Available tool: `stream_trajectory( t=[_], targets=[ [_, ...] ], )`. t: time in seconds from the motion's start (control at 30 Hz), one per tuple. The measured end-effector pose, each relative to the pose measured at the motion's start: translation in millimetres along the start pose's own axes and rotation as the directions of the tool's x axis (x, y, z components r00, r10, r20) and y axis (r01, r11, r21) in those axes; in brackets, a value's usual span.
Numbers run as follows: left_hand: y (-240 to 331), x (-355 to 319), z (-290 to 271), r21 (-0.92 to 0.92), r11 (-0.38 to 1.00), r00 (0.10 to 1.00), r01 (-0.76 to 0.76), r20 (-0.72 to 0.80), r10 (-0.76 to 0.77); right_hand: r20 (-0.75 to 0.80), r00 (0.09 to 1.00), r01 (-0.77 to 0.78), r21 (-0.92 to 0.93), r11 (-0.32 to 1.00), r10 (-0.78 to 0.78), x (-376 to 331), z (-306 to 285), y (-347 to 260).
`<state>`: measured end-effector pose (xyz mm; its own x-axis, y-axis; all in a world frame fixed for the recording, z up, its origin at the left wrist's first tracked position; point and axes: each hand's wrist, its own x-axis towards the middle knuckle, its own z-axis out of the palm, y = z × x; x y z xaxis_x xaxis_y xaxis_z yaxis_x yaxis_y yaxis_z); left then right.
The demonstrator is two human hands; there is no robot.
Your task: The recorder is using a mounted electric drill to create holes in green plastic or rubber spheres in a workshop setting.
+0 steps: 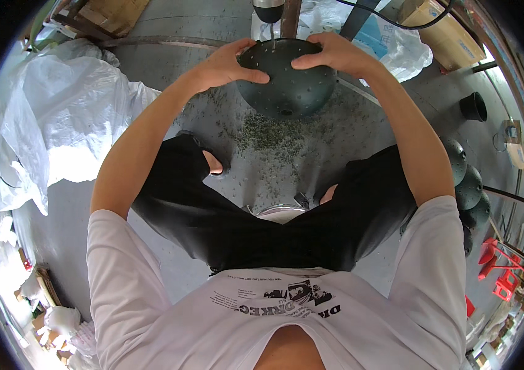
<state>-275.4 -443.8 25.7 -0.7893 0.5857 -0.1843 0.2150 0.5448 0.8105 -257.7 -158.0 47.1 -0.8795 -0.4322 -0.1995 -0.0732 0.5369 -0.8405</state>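
A dark green rounded shell [286,86], speckled with small shavings and with a hole near its lower edge, is held up between my two hands. My left hand [234,66] grips its left side, thumb laid across the top. On the right side my right hand [334,54] holds it the same way, thumb pointing inward. Above it is a drill chuck [268,11], whose thin bit [272,36] comes down to the shell's far upper part. Whether the bit is inside the surface I cannot tell.
Dark shavings [268,132] lie on the grey floor below the shell. Similar round shells [468,185] are piled at my right. Clear plastic sheeting [83,111] stands at the left. A cardboard box [441,37], a black bucket [473,106] and red items [505,283] are farther right.
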Motion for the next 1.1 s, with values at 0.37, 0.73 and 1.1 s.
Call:
stream_trajectory(
  t=[0.37,0.73,1.1],
  targets=[
    [5.9,3.4,2.6,0.019,0.998,0.992,-0.055,0.114,0.053,0.017,0.994,0.112,-0.188,0.976,-0.111,-6.8,12.2,9.9],
    [1.5,-12.3,-1.6,-0.332,0.936,0.950,0.118,0.313,-0.009,0.014,0.996,0.084,0.126,0.988,-0.087,-17.5,4.8,27.4],
    [-27.2,-26.6,-23.6,-0.448,0.876,0.971,0.180,0.225,-0.085,0.158,0.987,-0.070,0.251,0.965,0.030,-12.7,7.5,53.9]
  ],
)
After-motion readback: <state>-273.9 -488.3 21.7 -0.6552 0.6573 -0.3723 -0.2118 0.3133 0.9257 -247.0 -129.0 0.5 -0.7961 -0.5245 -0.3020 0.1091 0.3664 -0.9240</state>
